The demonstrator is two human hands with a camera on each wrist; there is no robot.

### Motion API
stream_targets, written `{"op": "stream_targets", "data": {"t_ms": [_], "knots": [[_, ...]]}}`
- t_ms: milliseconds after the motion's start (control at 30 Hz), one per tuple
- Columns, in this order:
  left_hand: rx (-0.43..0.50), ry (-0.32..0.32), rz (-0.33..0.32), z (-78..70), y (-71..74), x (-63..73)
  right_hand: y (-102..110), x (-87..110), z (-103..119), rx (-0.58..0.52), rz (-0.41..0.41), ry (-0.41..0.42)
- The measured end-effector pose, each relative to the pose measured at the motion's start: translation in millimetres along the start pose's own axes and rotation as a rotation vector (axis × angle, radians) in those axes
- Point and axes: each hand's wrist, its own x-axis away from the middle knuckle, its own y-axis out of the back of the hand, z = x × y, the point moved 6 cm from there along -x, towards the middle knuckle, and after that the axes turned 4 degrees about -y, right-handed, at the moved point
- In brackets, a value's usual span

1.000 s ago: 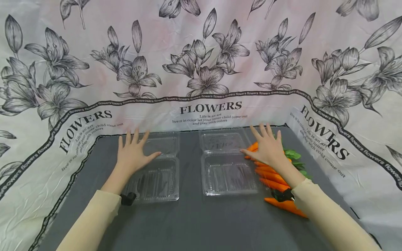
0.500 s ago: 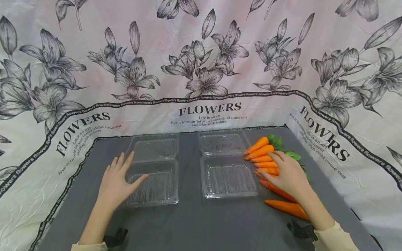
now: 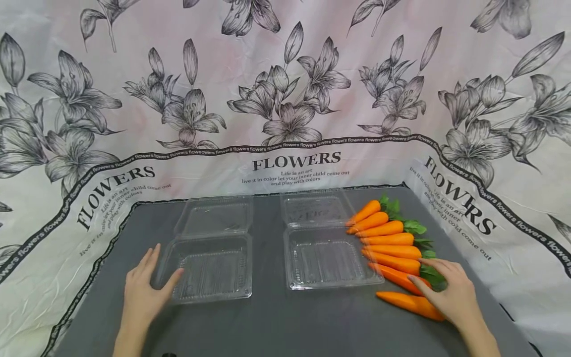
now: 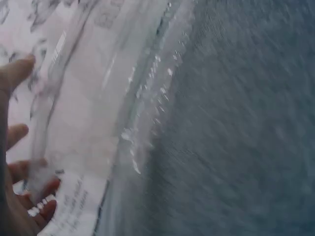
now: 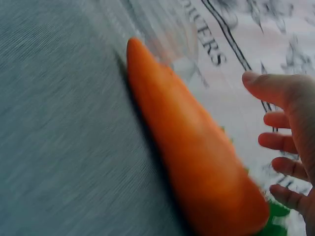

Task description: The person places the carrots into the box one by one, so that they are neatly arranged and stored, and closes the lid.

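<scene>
My left hand (image 3: 144,287), fingers spread and holding nothing, is at the left edge of an open clear plastic clamshell container (image 3: 214,270). In the left wrist view that container's see-through wall (image 4: 93,98) passes close by the fingers. On the right, my right hand (image 3: 452,292) hovers with relaxed fingers over the leafy end of the nearest carrot (image 3: 408,303). The right wrist view shows this carrot (image 5: 182,142) large, lying on the grey surface, with the thumb and fingers apart from it.
A second open clear clamshell container (image 3: 330,258) stands right of the middle. Several carrots with green tops (image 3: 385,238) lie in a fanned row beside it, tips overlapping its rim in this view. Flower-printed cloth (image 3: 294,114) rises behind the grey table (image 3: 267,327).
Both hands have drawn back toward the body. The left came from over its container to the container's side; the right came across the carrots to the nearest one.
</scene>
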Motion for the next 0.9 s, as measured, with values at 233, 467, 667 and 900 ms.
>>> {"op": "stream_targets", "data": {"t_ms": [233, 467, 667, 900], "knots": [[0.096, 0.039, 0.040, 29.2, -2.7, 5.5, 2, 29.7, -14, -0.104, -0.043, -0.057], [0.094, 0.047, 0.128, 39.5, -8.3, 10.2, -1, 34.7, -20, -0.233, 0.000, -0.077], [0.072, -0.009, 0.174, 38.4, -14.1, 13.8, -5, 38.5, -26, -0.255, 0.065, -0.082], [0.090, -0.033, 0.180, 37.3, -18.4, 18.6, 0, 43.6, -34, -0.351, 0.092, -0.119]]}}
